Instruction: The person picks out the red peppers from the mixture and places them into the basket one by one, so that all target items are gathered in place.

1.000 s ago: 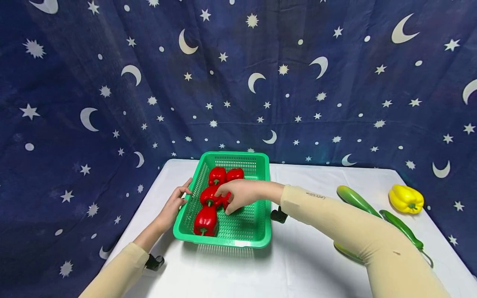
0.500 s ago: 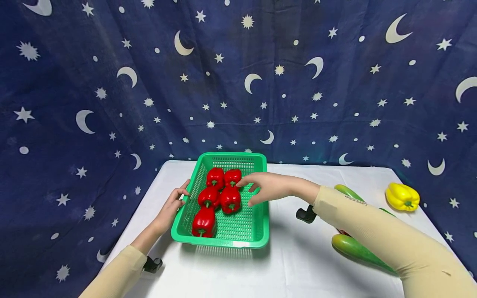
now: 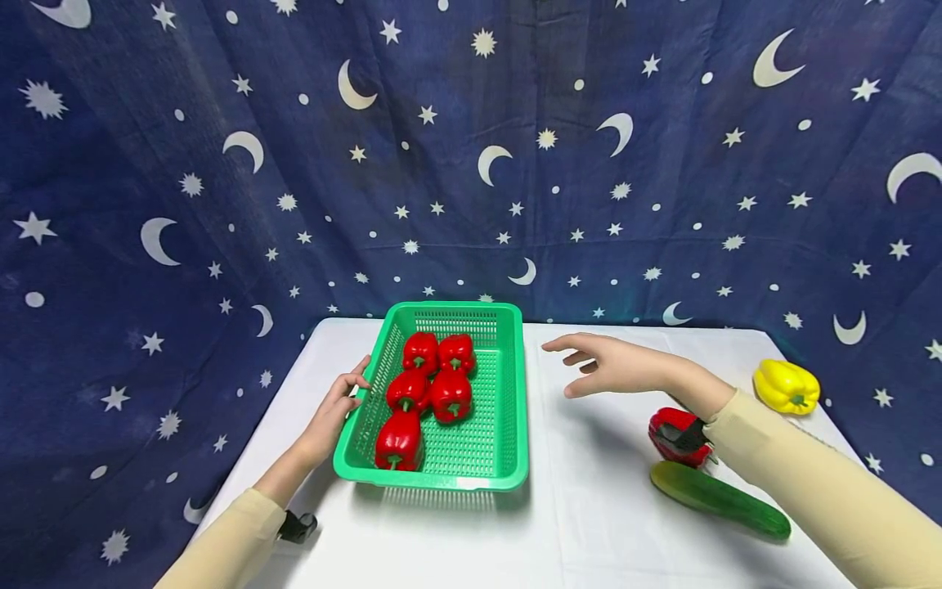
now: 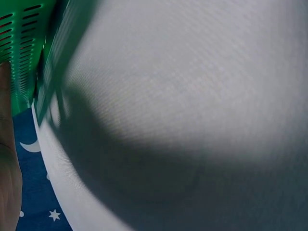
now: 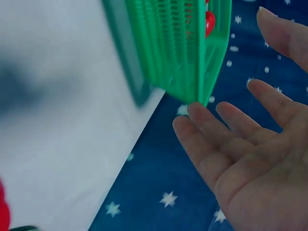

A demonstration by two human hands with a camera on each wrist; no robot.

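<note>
Several red bell peppers (image 3: 400, 442) sit together on the left side of a green plastic basket (image 3: 500, 474). My left hand (image 3: 327, 417) rests at the basket's left rim, its fingertips touching the edge; the left wrist view catches one straight finger along the slotted wall. To the right of the basket, over the white table, my right hand (image 3: 607, 366) hangs with nothing in it, its fingers spread in the right wrist view. Below the right wrist lies another red bell pepper (image 3: 666, 438), partly covered by the black wrist camera. A green cucumber (image 3: 724, 501) lies just in front of it.
A yellow bell pepper (image 3: 786, 386) is at the far right of the white tablecloth (image 3: 589, 523). The right forearm hides part of the table's right side. Behind everything hangs a dark blue curtain (image 3: 456, 106) with moons and stars.
My right hand has let go of a red bell pepper inside the basket, lifted out and moved right past the rim. The left hand stays at the basket's edge.
</note>
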